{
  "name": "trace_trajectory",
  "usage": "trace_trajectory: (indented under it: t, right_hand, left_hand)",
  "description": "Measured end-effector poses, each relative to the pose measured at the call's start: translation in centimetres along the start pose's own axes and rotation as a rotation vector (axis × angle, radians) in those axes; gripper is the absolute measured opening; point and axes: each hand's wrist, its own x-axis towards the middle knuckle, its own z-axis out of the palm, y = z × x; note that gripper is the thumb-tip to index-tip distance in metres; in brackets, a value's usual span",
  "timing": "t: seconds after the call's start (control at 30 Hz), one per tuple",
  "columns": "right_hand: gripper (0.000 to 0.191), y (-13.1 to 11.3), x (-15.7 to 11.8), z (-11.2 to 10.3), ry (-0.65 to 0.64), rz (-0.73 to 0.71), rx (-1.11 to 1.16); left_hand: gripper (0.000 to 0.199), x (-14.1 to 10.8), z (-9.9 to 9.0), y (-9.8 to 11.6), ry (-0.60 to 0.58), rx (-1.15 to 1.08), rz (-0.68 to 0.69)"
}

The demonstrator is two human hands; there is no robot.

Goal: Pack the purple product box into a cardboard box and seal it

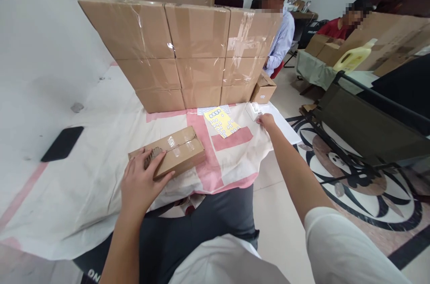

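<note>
Resting open, fingers spread, left hand (139, 181) on carton (179, 152), left of centre; light, flat pressure should steady it; right hand (267, 121) at small white item (254, 110), right of centre; cannot tell if gripped; gentle touch avoids rucking cloth (235, 165).

L hand (143, 176) on top of small cardboard box (181, 147), front of table; R hand (267, 121) at white item (254, 110) nr table's R edge. Yellow sticker sheet (221, 122) between, w/ stacked boxes (201, 46) behind. Black phone (62, 144) far L, on pink-&-white cloth (101, 140).
</note>
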Motion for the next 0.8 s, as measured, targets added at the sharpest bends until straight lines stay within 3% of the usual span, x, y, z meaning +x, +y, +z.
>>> trace_trajectory:
  t: [0.1, 0.23, 0.33, 0.4, 0.47, 0.53, 0.6, 0.7, 0.8]
  right_hand:
    - [0.034, -1.3, -2.2, 0.1, -0.007, 0.035, -0.042]
    - [0.023, -3.5, -6.3, 0.9, -0.106, -0.066, 0.012]
    - [0.025, -5.1, -11.0, 1.9, -0.254, -0.223, 0.136]
    - [0.031, -6.2, -14.9, 2.5, -0.392, -0.35, 0.245]
    - [0.033, -7.5, -19.3, 3.0, -0.59, -0.527, 0.385]
    - [0.031, -9.0, -23.4, 3.3, -0.767, -0.727, 0.502]
    - [0.026, -10.4, -26.7, 3.5, -0.849, -0.889, 0.522]
    - [0.021, -11.6, -29.9, 3.7, -0.854, -1.095, 0.45]
    - [0.017, -11.8, -31.3, 3.9, -0.836, -1.229, 0.394]
  left_hand:
    - [0.054, 0.1, 0.1, -0.2, 0.004, -0.003, -0.003]
    - [0.053, 0.6, -0.1, -0.4, 0.011, -0.017, 0.027]
    - [0.045, 1.5, -1.2, 0.7, 0.252, -0.122, 0.044]
    - [0.033, 2.5, -2.3, 2.5, 0.489, -0.25, 0.057]
    - [0.02, 3.8, -3.7, 4.9, 0.599, -0.43, 0.04]
    - [0.013, 5.2, -5.0, 7.5, 0.51, -0.658, -0.042]
    - [0.018, 6.5, -6.1, 9.4, 0.302, -0.882, -0.104]
    - [0.019, 7.5, -6.9, 10.5, -0.024, -1.212, -0.179]
    - [0.02, 7.3, -7.0, 10.2, -0.153, -1.377, -0.243]
